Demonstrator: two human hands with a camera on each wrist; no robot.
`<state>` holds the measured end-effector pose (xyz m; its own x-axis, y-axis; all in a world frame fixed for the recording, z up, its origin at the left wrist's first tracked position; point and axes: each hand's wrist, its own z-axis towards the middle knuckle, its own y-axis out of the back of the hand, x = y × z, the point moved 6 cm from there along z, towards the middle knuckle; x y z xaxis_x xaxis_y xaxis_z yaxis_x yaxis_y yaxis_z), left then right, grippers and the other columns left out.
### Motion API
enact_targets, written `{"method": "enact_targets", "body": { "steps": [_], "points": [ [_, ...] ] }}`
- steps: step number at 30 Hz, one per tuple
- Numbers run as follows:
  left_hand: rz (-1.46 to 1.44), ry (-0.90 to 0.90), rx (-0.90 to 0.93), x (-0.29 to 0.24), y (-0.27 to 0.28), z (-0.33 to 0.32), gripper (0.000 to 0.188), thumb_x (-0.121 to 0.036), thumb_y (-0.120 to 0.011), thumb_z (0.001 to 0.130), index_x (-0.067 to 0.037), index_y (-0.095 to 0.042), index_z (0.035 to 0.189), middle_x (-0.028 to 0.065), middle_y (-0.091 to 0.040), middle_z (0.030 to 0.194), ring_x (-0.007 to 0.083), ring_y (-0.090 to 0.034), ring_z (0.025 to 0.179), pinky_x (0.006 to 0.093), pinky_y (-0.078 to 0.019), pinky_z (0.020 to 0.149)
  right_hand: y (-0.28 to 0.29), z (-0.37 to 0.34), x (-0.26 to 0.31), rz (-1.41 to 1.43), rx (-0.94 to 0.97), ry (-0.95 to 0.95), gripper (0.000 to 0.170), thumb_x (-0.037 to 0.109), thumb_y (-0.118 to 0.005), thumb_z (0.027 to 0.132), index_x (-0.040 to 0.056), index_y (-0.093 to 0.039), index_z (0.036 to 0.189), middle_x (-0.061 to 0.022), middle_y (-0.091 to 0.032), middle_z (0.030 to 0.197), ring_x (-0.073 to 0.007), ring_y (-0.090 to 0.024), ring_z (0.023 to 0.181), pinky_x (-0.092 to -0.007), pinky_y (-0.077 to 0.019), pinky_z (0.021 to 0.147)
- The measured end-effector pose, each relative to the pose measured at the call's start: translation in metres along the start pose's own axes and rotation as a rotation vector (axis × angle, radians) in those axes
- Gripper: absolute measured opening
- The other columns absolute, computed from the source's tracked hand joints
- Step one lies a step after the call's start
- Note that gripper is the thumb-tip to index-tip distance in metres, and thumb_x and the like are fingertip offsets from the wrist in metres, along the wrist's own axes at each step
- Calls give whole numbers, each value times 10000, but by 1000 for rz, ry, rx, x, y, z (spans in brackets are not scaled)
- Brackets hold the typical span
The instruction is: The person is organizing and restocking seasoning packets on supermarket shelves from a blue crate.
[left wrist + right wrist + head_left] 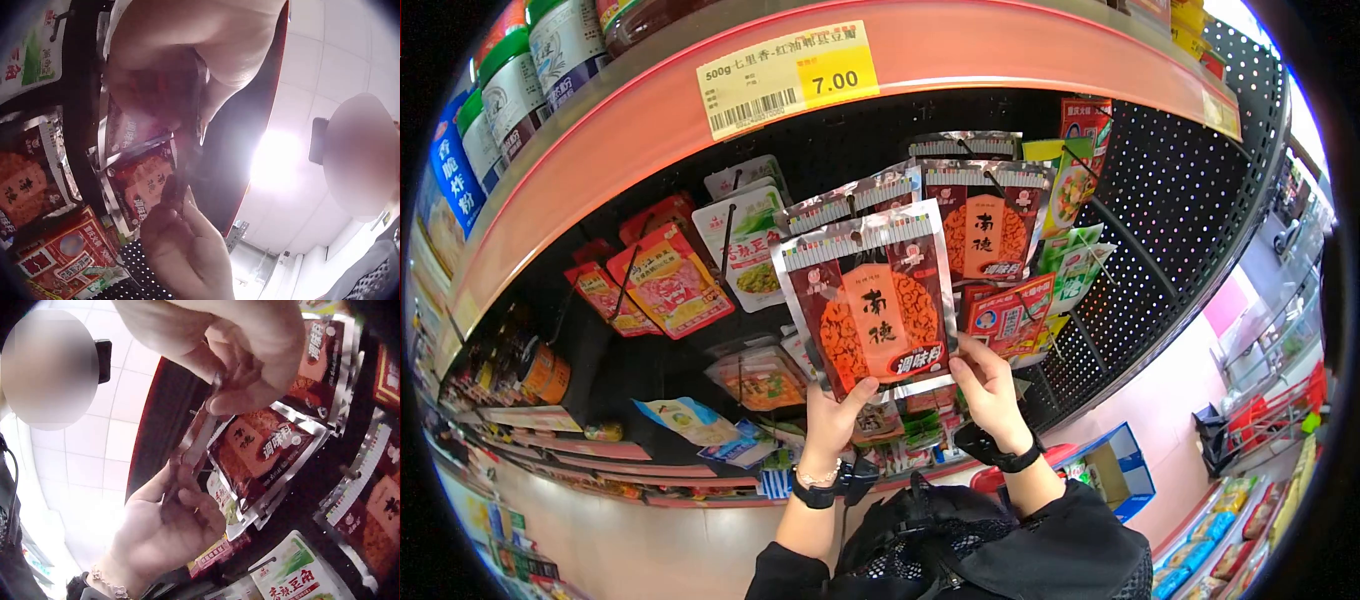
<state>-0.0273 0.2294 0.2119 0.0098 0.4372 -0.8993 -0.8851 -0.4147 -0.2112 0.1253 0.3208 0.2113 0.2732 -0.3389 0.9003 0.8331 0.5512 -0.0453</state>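
Note:
A dark red seasoning packet (870,310) with a silver border is held upright in front of the hanging stock. At its lower left corner my left hand (832,422) pinches it, thumb on the printed front. My right hand (992,395) grips the lower right corner, thumb also in front. Seen from the right wrist, the packet (199,434) appears edge-on between my left hand (172,528) and right hand (256,353). Matching packets (985,220) hang on hooks just behind it.
Above runs a shelf edge with a price tag (790,80), jars (510,95) standing on it. Green-and-white packets (740,245) and red packets (670,280) hang to the left. A black perforated panel (1170,200) closes the right side. A blue box (1125,470) stands lower right.

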Motion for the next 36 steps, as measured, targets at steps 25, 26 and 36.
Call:
{"method": "enact_targets", "body": {
  "steps": [25,26,36],
  "points": [
    [-248,639,388,118,-33,-71,148,-161,-471,816,-43,-517,893,46,-571,801,73,-534,677,195,-435,639,106,-113,-86,-82,-242,-298,152,10,-381,806,-19,-522,854,-59,-557,764,-96,-520,687,-213,-437,644],
    [-251,648,407,119,-36,-78,148,-161,-471,816,-43,-517,893,46,-571,801,73,-534,677,195,-435,639,104,-119,-82,-89,-250,-278,151,11,-381,807,-20,-521,856,-58,-555,766,-97,-519,689,-213,-436,643],
    [-269,738,439,130,-29,-167,130,-155,-463,820,-60,-528,880,38,-582,799,57,-526,668,182,-424,618,140,-261,-115,-878,-214,-481,360,135,-503,718,-7,-430,1041,-201,-497,984,-308,-473,951,-375,-380,823]
  ]
}}
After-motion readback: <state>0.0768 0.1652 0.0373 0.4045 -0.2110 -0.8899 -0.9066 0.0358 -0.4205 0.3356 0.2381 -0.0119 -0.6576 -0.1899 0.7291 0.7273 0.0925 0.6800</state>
